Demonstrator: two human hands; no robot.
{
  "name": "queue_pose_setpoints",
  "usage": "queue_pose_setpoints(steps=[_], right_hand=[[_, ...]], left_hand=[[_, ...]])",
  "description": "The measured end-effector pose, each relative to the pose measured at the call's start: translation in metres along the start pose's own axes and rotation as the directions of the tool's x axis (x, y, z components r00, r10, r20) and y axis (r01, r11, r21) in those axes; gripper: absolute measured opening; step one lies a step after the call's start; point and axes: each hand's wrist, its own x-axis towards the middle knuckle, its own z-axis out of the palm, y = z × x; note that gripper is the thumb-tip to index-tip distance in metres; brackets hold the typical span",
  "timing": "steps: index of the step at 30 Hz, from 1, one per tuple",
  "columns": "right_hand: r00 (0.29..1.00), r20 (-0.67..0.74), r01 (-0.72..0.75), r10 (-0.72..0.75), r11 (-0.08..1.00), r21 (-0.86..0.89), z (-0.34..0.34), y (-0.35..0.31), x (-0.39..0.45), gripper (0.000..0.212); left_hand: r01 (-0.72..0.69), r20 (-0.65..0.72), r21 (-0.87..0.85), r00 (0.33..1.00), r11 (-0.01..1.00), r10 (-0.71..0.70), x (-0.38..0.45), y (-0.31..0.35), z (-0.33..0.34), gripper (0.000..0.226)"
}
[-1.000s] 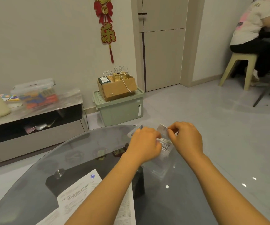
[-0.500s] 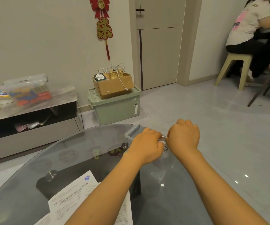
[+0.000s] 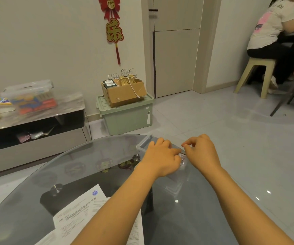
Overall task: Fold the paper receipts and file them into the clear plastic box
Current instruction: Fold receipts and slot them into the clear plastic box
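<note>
A clear plastic box point(image 3: 143, 145) stands on the far part of the round glass table point(image 3: 36, 188). Both my hands are over its open top. My left hand point(image 3: 160, 157) reaches down into the box with curled fingers and grips a folded receipt point(image 3: 183, 158), of which only a small printed strip shows between the hands. My right hand point(image 3: 201, 152) is close beside it, fingers curled and its thumb at the receipt's right edge. Most of the box is hidden under my hands. Several unfolded printed papers point(image 3: 79, 212) lie at the near edge of the table, partly under my left forearm.
Past the table stand a low TV cabinet point(image 3: 36, 138) with a clear bin on it and a green storage tub point(image 3: 126, 117) carrying a cardboard box. At the far right a person point(image 3: 273, 23) sits on a plastic stool point(image 3: 259, 71). Grey tiled floor lies to the right.
Both hands have brought the folded receipt down from above the box into it. The right hand's fingers have since lifted a little.
</note>
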Motion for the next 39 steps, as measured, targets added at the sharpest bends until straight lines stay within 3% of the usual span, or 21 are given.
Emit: queue_pose_setpoints(steps=[4,8,14,20,30,39], right_hand=[[0.999,0.001,0.045,-0.046,0.992,0.118,-0.001,0.007,0.001,0.019],[0.995,0.022,0.096,-0.099,0.990,0.103,-0.006,0.010,-0.002,0.018],[0.967,0.072,0.240,-0.245,0.968,0.071,-0.017,-0.002,-0.030,0.015],[0.897,0.201,0.383,-0.394,0.919,0.093,-0.019,-0.029,-0.077,0.018],[0.718,0.478,0.548,-0.506,0.834,0.059,0.001,-0.039,-0.144,0.023],[0.406,0.768,0.704,-0.496,0.705,0.083,0.019,-0.041,-0.161,0.059]], left_hand=[[0.017,-0.032,-0.077,0.999,0.997,-0.019,-0.002,0.000,-0.001,0.071],[0.036,-0.094,-0.209,0.994,0.977,-0.057,-0.015,-0.005,-0.008,0.069],[0.063,-0.179,-0.246,0.978,0.967,-0.109,-0.054,-0.006,-0.019,0.044],[0.125,-0.192,-0.246,0.966,0.961,-0.174,-0.121,-0.001,-0.024,0.041],[0.342,0.076,-0.182,0.940,0.922,-0.334,-0.229,-0.008,-0.002,0.046],[0.383,0.401,-0.153,0.867,0.911,-0.297,-0.256,-0.037,0.019,0.091]])
